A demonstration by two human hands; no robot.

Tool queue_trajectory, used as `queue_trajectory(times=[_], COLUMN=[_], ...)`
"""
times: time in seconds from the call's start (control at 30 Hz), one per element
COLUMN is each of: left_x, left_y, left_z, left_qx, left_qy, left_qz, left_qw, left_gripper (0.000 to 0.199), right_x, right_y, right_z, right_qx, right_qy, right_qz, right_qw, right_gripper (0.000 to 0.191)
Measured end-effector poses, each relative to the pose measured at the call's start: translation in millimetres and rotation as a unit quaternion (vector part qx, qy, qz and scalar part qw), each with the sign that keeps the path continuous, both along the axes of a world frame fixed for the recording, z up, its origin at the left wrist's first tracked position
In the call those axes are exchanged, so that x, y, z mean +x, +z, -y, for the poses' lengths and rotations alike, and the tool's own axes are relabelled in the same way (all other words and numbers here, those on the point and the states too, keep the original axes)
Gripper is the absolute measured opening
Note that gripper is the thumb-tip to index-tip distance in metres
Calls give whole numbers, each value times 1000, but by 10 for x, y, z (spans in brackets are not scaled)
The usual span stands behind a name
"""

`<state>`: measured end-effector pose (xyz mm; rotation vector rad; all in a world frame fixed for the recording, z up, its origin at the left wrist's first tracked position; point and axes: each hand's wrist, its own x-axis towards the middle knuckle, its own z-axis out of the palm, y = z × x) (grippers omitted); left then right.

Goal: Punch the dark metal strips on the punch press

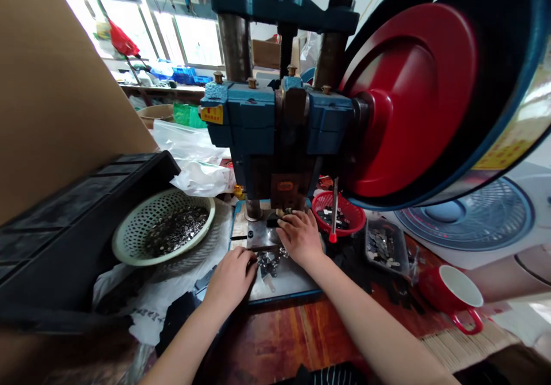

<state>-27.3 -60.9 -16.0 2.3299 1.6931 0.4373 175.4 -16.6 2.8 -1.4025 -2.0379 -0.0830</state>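
Note:
A blue press machine with a large red wheel stands over a metal plate. Small shiny metal pieces lie on the plate between my hands. My right hand reaches to the black block under the press head, its fingers bent and close together; their tips are too small to show what they grip. My left hand rests at the plate's left edge, fingers curled down beside the metal pieces, and whatever is under them is hidden.
Left of the plate sits a pale green basket of small metal parts. A red basket, a clear tray of parts, a red mug and a fan are on the right. A black crate stands far left.

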Motion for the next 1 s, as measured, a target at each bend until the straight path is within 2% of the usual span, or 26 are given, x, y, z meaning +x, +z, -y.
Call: queue_trajectory(times=[0.17, 0.4, 0.53, 0.8, 1.0], left_x=[-23, -102, -160, -192, -148], left_y=[-42, -152, -171, -64, 68], left_z=[13, 28, 1, -2, -84], left_qx=[19, 50, 73, 53, -22], left_qy=[-20, 4, 37, 119, 149], left_qz=[-9, 12, 24, 167, 285], left_qw=[1000, 999, 996, 977, 947], left_gripper=[24, 35, 40, 38, 31], right_x=[-13, -10, -30, -2, 37], right_y=[65, 45, 58, 8, -35], right_z=[-29, 9, -8, 16, 13], right_qx=[-24, -23, -37, -22, -36], right_qy=[-7, 0, -8, 5, 25], right_qz=[17, 35, 37, 44, -20], right_qw=[1000, 999, 999, 999, 999], right_gripper=[21, 24, 23, 27, 28])
